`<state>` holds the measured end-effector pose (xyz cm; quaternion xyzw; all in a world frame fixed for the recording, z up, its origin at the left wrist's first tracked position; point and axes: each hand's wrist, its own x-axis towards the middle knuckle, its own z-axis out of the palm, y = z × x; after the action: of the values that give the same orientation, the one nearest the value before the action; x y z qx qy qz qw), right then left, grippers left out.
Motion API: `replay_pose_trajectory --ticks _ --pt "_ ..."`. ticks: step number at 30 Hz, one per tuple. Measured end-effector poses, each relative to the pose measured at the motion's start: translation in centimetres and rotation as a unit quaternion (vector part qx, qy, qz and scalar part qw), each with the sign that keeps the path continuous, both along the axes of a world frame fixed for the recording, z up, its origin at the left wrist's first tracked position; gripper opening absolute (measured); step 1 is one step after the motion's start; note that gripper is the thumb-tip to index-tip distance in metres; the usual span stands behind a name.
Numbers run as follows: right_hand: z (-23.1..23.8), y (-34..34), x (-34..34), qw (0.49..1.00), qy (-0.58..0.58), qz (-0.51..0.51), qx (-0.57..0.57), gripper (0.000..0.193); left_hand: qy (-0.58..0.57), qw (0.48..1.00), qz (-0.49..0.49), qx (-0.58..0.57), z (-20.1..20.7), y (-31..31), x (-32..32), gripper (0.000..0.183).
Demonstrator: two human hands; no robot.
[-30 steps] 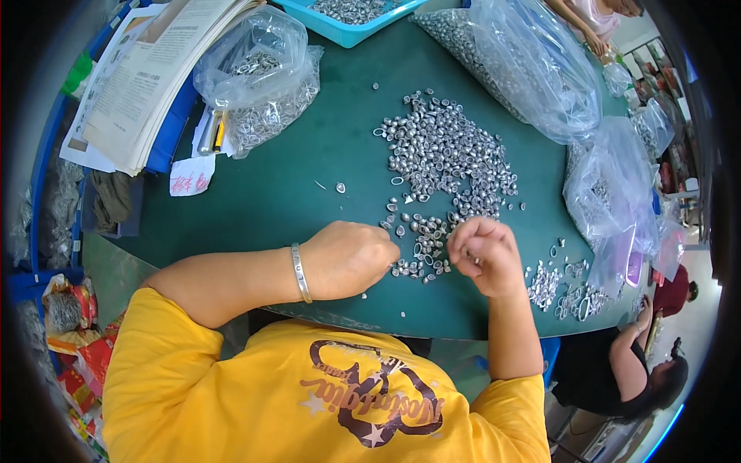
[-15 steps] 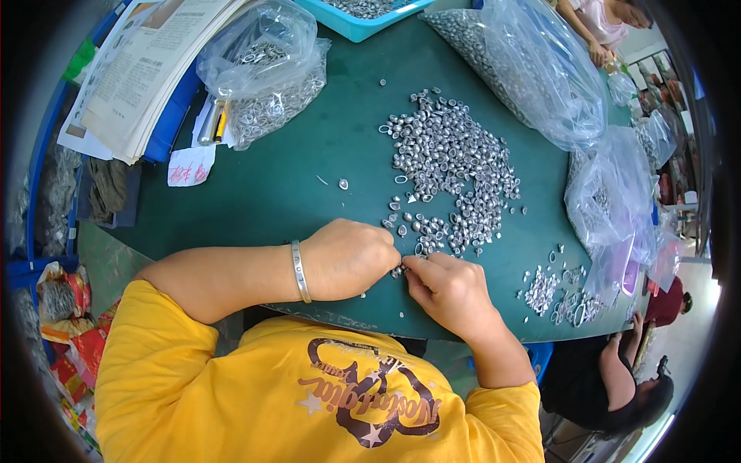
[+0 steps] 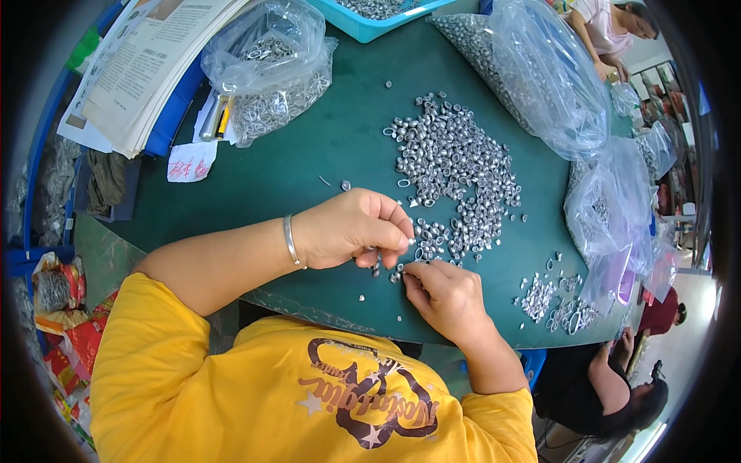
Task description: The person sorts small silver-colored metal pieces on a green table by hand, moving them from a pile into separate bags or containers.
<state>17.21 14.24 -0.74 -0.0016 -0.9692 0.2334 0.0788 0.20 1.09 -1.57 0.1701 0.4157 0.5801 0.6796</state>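
My left hand [image 3: 356, 230], with a metal bangle [image 3: 291, 239] at its wrist, hovers over the near edge of the pile, thumb and forefinger pinched on a tiny bright metal bit [image 3: 411, 241]. Its other fingers curl beneath. Just to the right and nearer to me, my right hand [image 3: 449, 299] is closed, thumb and forefinger together at a small silver oval piece [image 3: 400, 269]. The fingers partly hide that piece. Beyond both hands spreads a pile of small silver oval metal pieces [image 3: 451, 150], many of them hollow like little cups.
Clear bags of metal parts [image 3: 282, 104] stand at the far left and far right [image 3: 540, 100]. A blue tray [image 3: 367, 29] is at the back. Small scraps and rings [image 3: 538, 299] lie at right on the green table [image 3: 255, 204]. Other people sit at the right.
My left hand has come away from my right fingertips, lifting and turning so its curled fingers show. My right hand stays in nearly the same place. The whole view has shifted slightly.
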Motion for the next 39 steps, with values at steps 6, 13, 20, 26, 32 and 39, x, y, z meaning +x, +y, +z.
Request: replay_pose_trajectory --ticks 6,13,20,26,32,39 --pt "0.2 0.8 0.1 0.974 -0.005 -0.057 -0.220 0.013 -0.063 0.996 0.057 0.028 -0.1 0.1 0.1 0.012" --pt "-0.4 1.3 0.3 0.944 0.024 -0.055 -0.326 0.012 0.066 0.997 0.033 -0.025 -0.3 0.2 0.4 0.016" --pt "-0.5 1.3 0.3 0.933 0.047 -0.040 -0.354 0.012 0.694 0.696 0.002 0.184 -1.3 -0.4 3.0 0.011" --pt "-0.5 1.2 0.3 0.934 0.063 -0.036 -0.351 0.012 0.720 0.671 -0.032 0.175 -1.3 -0.3 3.4 0.003" --pt "2.3 2.4 -2.4 0.889 -0.006 -0.150 -0.433 0.011 0.325 0.944 0.040 0.036 0.6 0.3 1.8 0.010" --pt "6.9 4.9 -13.4 0.901 0.043 -0.206 -0.380 0.017 -0.095 0.986 0.136 0.016 -1.0 0.6 0.2 0.010"
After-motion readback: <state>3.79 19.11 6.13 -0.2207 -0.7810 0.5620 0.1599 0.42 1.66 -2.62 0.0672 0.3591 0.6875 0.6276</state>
